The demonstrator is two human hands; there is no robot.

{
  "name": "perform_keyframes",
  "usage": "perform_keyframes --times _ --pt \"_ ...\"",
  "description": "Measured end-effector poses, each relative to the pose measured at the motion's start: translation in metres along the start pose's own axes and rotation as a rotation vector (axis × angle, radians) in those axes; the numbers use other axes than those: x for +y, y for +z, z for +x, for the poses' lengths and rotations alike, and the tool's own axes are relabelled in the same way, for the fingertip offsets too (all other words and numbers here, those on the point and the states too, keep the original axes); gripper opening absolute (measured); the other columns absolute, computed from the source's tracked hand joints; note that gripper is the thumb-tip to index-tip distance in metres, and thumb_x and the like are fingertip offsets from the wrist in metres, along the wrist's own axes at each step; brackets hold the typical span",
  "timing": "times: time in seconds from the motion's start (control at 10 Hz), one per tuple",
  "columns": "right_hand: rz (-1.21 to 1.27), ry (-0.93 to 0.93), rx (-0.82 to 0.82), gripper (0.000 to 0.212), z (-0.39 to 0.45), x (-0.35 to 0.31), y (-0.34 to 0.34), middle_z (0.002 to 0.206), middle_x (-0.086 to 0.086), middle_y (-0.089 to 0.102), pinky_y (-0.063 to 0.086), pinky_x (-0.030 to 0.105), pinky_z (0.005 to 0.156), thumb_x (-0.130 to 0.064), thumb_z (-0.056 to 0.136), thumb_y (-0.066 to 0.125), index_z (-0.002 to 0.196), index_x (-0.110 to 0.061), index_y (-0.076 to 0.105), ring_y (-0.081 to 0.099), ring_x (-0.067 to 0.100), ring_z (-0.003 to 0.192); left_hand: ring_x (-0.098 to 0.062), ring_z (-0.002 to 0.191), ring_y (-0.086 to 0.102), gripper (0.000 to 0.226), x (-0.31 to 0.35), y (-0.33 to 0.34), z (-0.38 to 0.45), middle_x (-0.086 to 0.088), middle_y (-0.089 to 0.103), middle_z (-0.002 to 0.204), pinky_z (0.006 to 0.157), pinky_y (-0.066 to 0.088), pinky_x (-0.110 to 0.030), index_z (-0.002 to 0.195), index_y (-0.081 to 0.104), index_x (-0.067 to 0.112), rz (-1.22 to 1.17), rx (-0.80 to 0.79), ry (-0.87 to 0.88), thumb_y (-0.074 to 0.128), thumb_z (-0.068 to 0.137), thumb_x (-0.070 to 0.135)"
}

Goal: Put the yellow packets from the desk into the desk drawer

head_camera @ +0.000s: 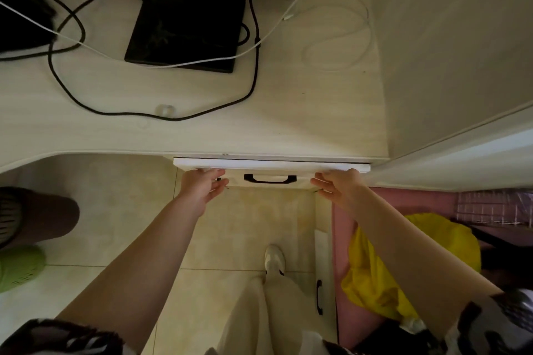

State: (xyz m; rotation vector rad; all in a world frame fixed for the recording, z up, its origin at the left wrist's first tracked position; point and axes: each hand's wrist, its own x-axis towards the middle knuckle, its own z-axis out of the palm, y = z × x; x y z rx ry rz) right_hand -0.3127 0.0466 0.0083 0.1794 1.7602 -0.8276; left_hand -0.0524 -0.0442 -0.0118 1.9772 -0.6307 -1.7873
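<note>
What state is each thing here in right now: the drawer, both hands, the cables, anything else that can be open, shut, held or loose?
Desk drawer: nearly shut, only a thin gap showing.
Drawer handle: not gripped.
Left hand: fingers straight, pressing the drawer front left of the handle.
Right hand: fingers straight, pressing the drawer front right of the handle.
Black cable: lying loose across the desk.
White cable: lying loose, coiled.
Yellow packets: none visible on the desk.

A white drawer front [271, 166] with a black handle [270, 178] is seen between the hands. A yellow bag [372, 274] is seen below the right hand, green shoe [20, 266] lower left.
</note>
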Motion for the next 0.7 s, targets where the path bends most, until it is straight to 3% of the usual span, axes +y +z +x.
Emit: perform_keyframes --times 0.1,0.2,0.3,0.4,0.6,0.7 --pt "0.044 0.027 -0.015 0.042 0.002 -0.008 -0.002 0.127 0.017 0.061 0.049 0.039 0.092 0.008 0.098 0.031 0.139 0.006 0.030 0.064 0.028 0.111 -0.020 0.083 0.069 0.071 0.005 0.008 0.002 -0.014 0.066 0.120 0.070 0.057 -0.026 0.147 0.027 0.008 -0.041 -0.014 -0.028 0.065 0.087 0.001" --pt "0.041 0.020 -0.033 0.044 0.002 -0.015 0.000 0.126 0.016 0.062 0.050 0.039 0.088 0.011 0.096 0.036 0.139 0.002 0.032 0.065 0.028 0.110 -0.021 0.085 0.068 0.079 0.010 0.016 0.002 -0.012 0.067 0.117 0.074 0.055 -0.028 0.151 0.017 0.014 -0.069 -0.032 -0.049 0.064 0.088 0.001" --pt "0.037 0.011 -0.012 0.044 0.004 -0.018 0.000 0.125 0.016 0.062 0.049 0.040 0.091 0.012 0.095 0.033 0.137 -0.001 0.036 0.064 0.029 0.111 -0.021 0.091 0.068 0.082 0.014 0.017 0.002 -0.012 0.066 0.120 0.078 0.054 -0.029 0.151 0.017 0.015 -0.078 -0.036 -0.076 0.064 0.086 -0.002" --pt "-0.007 0.019 0.027 0.045 0.009 -0.015 -0.001 0.118 0.015 0.064 0.051 0.038 0.085 0.011 0.094 0.027 0.136 -0.002 0.035 0.067 0.027 0.099 -0.021 0.090 0.067 0.087 0.012 0.012 0.001 -0.013 0.062 0.124 0.078 0.055 -0.029 0.152 0.015 0.019 -0.090 -0.081 -0.102 0.066 0.084 -0.003" --pt "-0.089 0.021 0.046 0.022 0.003 -0.012 -0.001 0.103 0.013 0.061 0.052 0.038 0.085 0.000 0.097 0.039 0.115 0.000 0.051 0.064 0.028 0.098 -0.023 0.087 0.067 0.083 0.007 0.003 -0.006 -0.011 0.065 0.121 0.078 0.057 -0.032 0.151 0.021 0.021 0.046 -0.111 -0.049 0.067 0.085 0.001" --pt "-0.149 0.031 0.064 0.010 -0.003 -0.005 -0.002 0.084 0.007 0.058 0.051 0.029 0.067 -0.003 0.097 0.043 0.095 -0.008 0.051 0.059 0.019 0.072 -0.025 0.089 0.067 0.069 0.005 0.001 -0.017 -0.012 0.066 0.118 0.080 0.056 -0.033 0.146 0.031 0.019 0.098 -0.126 0.000 0.063 0.087 0.002"
